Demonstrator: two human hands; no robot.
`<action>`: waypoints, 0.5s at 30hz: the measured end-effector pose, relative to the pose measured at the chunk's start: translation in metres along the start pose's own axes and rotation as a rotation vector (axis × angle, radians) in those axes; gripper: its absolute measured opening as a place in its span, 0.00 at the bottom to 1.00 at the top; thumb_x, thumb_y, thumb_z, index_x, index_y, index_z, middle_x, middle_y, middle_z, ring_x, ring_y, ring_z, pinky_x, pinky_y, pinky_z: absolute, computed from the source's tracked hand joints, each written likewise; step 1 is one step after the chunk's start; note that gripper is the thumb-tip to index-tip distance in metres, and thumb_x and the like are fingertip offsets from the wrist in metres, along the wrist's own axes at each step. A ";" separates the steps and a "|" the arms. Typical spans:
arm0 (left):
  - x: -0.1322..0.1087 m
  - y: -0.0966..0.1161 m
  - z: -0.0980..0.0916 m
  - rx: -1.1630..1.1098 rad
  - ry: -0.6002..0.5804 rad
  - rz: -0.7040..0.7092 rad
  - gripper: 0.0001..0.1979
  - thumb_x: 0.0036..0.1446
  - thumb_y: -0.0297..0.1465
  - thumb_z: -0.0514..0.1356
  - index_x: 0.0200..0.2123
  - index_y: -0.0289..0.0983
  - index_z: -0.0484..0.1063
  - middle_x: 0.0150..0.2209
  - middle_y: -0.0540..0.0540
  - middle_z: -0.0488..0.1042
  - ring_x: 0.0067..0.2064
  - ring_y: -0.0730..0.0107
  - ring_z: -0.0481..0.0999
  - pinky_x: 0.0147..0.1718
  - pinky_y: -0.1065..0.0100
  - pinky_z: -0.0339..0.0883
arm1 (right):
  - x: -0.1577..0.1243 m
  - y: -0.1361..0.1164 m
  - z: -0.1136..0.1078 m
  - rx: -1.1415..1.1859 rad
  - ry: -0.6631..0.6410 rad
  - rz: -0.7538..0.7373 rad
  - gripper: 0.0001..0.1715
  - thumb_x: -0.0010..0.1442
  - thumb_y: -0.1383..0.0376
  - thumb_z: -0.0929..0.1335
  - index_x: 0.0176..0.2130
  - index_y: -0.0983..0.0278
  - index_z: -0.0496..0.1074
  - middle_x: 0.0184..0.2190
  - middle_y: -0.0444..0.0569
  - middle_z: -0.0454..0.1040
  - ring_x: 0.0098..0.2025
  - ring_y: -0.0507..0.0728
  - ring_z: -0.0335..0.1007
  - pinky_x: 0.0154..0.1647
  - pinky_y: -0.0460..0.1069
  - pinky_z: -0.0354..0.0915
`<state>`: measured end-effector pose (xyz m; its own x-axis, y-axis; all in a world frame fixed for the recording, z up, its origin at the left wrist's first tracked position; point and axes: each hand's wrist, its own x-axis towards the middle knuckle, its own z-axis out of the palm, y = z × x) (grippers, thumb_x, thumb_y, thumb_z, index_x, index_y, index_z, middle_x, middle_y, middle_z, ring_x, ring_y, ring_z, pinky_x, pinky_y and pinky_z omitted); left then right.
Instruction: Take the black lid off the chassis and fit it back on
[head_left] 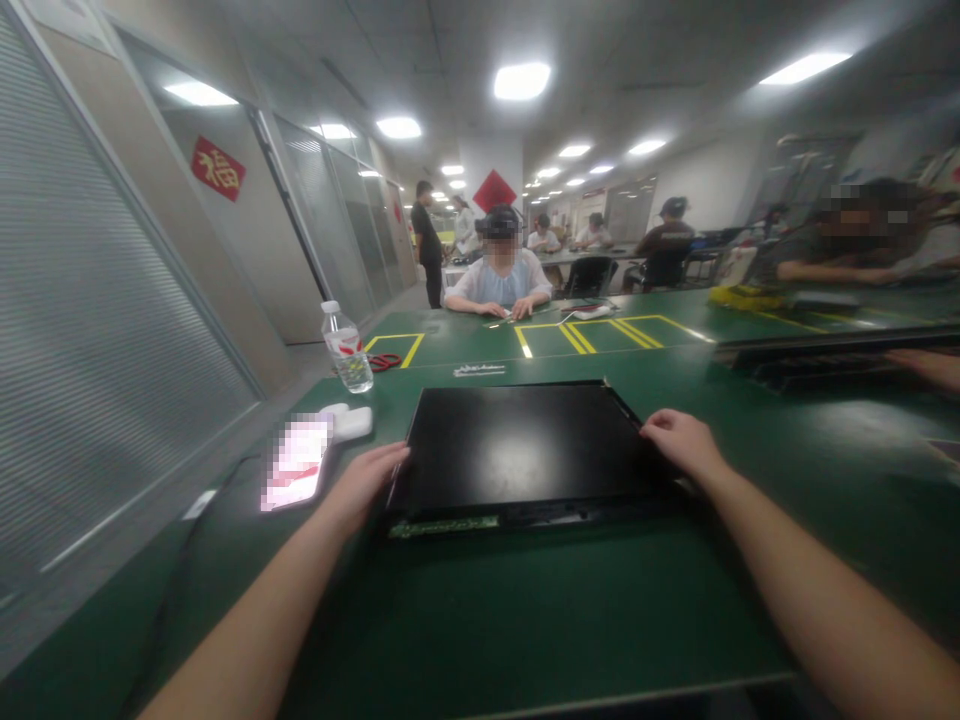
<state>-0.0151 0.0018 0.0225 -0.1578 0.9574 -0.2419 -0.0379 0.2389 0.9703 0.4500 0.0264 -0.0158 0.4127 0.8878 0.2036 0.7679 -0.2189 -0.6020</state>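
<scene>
A black flat display panel (517, 450) lies face up on the green table in front of me, a strip of green circuit board (444, 526) showing along its near edge. My left hand (369, 483) grips the panel's left edge, fingers close together and the thumb hidden from view. At the right edge, my right hand (686, 443) pinches the frame between thumb and curled fingers. Both forearms reach in from the bottom of the view.
Left of the panel are a lit phone (298, 462), a white object (351, 423), a water bottle (346, 347) and red-handled scissors (385, 362). Small white pieces (480, 370) lie beyond it. A person (501, 275) sits opposite; another person's hand (926, 365) is at right.
</scene>
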 end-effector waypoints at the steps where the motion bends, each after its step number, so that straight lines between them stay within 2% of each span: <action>1: -0.001 -0.001 0.000 0.021 -0.022 0.006 0.16 0.39 0.31 0.73 0.36 0.36 0.82 0.37 0.39 0.84 0.42 0.53 0.83 0.43 0.59 0.74 | 0.000 -0.001 0.000 -0.001 0.002 0.002 0.05 0.52 0.64 0.69 0.26 0.61 0.76 0.27 0.48 0.78 0.30 0.56 0.70 0.32 0.49 0.60; 5: -0.002 -0.003 -0.002 0.054 -0.123 0.048 0.24 0.34 0.30 0.75 0.41 0.35 0.82 0.43 0.38 0.83 0.46 0.50 0.82 0.48 0.57 0.72 | -0.001 -0.003 -0.001 -0.012 0.002 0.007 0.05 0.52 0.64 0.69 0.26 0.61 0.76 0.27 0.48 0.77 0.30 0.56 0.70 0.32 0.49 0.61; 15: 0.004 -0.008 -0.007 0.089 -0.124 0.056 0.25 0.39 0.30 0.74 0.45 0.35 0.80 0.45 0.38 0.83 0.48 0.50 0.81 0.49 0.56 0.72 | -0.002 -0.005 -0.002 -0.050 -0.024 0.017 0.06 0.53 0.64 0.68 0.28 0.61 0.76 0.29 0.48 0.78 0.32 0.56 0.71 0.33 0.49 0.60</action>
<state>-0.0221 0.0029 0.0136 -0.0338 0.9810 -0.1911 0.0555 0.1928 0.9797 0.4463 0.0246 -0.0113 0.4143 0.8932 0.1748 0.7846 -0.2531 -0.5660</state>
